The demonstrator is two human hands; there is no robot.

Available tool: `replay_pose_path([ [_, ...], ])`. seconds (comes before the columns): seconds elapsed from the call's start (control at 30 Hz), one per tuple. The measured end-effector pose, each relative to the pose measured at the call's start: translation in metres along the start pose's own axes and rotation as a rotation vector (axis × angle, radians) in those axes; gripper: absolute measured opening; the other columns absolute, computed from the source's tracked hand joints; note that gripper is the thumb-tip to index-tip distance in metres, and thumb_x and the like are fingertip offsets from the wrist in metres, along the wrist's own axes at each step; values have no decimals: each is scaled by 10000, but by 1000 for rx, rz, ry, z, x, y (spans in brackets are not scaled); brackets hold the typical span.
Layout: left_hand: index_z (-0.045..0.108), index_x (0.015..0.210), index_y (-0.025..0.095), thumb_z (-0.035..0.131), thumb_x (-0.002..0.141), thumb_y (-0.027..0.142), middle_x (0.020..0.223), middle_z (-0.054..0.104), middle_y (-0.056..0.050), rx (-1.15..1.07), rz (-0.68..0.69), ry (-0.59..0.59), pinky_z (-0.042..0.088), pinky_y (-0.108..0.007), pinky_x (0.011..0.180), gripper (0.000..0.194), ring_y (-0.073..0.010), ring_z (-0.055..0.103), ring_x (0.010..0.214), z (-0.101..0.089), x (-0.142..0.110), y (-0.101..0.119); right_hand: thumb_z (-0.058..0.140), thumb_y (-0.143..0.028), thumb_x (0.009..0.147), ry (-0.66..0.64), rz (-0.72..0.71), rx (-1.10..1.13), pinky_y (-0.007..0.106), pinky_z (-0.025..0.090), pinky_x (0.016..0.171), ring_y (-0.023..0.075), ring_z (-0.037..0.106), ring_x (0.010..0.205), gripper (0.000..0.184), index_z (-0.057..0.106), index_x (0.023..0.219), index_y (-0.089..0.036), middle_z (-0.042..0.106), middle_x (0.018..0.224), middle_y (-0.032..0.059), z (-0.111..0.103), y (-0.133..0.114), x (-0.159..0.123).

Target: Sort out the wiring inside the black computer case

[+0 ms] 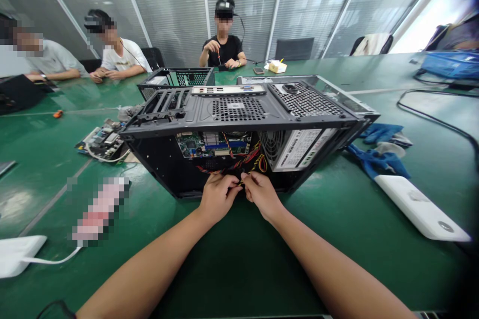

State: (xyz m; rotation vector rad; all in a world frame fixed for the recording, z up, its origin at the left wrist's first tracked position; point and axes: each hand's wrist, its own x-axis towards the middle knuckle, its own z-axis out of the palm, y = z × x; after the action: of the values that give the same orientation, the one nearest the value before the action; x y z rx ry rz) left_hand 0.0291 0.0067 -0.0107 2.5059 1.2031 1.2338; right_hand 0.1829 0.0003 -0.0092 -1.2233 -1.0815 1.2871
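A black computer case (pixel 198 109) lies in front of me with its open side facing me. Inside it are a motherboard (pixel 215 147) and, at the right, a power supply (pixel 299 149) with a fan and a white label. Red, yellow and black power cables (pixel 258 159) run down from the power supply. At the case's lower edge my left hand (pixel 220 194) pinches the thin cables between thumb and fingers. Close beside it, my right hand (pixel 260 192) also has its fingers closed on the cables. The exact spot they grip is partly hidden by the fingertips.
A loose circuit board (pixel 103 139) lies left of the case. Blue gloves (pixel 389 159) and a white power bank (pixel 419 207) are at the right. A pixelated phone (pixel 101 209) with a white cable sits at the left. Several people sit across the green table (pixel 149 269).
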Motion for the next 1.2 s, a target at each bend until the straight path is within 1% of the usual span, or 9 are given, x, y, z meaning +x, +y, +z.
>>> replay_pose_path([
  [0.13, 618, 901, 221, 654, 890, 225, 750, 732, 4, 5, -3, -11, 477, -365, 752, 38, -200, 656, 729, 0, 0, 0, 637, -624, 789, 3, -18, -37, 249, 258, 414, 87, 349, 397, 480, 432, 617, -226, 406, 443, -74, -1, 3, 1],
  [0.27, 617, 917, 214, 619, 906, 196, 752, 717, -1, 6, -2, -40, 469, -352, 739, 21, -196, 643, 730, -2, 1, 3, 636, -623, 785, 9, -12, -45, 250, 248, 415, 89, 341, 402, 483, 423, 605, -228, 402, 443, -70, 0, 2, 0],
  [0.6, 601, 888, 201, 551, 927, 159, 768, 694, -17, 1, -15, -58, 464, -344, 735, 77, -193, 624, 735, -1, 1, 2, 623, -601, 802, 11, -34, -47, 252, 263, 417, 92, 343, 407, 465, 428, 605, -228, 409, 452, -66, -1, 3, 0],
  [0.7, 603, 880, 206, 554, 927, 162, 757, 692, -15, -11, -11, -64, 465, -342, 729, 81, -191, 628, 731, -2, 2, 4, 624, -611, 794, 21, -35, -56, 253, 261, 414, 95, 342, 406, 470, 423, 602, -232, 405, 449, -65, 0, 4, 1],
  [0.9, 610, 861, 205, 614, 913, 224, 766, 703, -17, -12, 14, -38, 486, -350, 720, 55, -192, 641, 721, 0, 0, 2, 632, -652, 761, 92, -57, -109, 257, 259, 408, 107, 347, 421, 489, 429, 595, -239, 378, 441, -62, -1, 9, 2],
  [1.07, 630, 869, 203, 649, 894, 237, 775, 683, -26, -16, 15, -39, 519, -334, 705, 47, -188, 643, 742, 2, -2, 1, 619, -645, 773, 92, -77, -135, 259, 261, 413, 110, 347, 431, 480, 439, 594, -238, 384, 448, -58, -2, 11, 3],
  [1.2, 629, 851, 187, 640, 895, 204, 847, 662, -47, -80, -7, 25, 542, -308, 703, 48, -170, 637, 775, 2, -1, 1, 603, -606, 801, 87, -75, -142, 258, 259, 421, 107, 342, 432, 455, 429, 598, -238, 372, 453, -64, -2, 11, 3],
])
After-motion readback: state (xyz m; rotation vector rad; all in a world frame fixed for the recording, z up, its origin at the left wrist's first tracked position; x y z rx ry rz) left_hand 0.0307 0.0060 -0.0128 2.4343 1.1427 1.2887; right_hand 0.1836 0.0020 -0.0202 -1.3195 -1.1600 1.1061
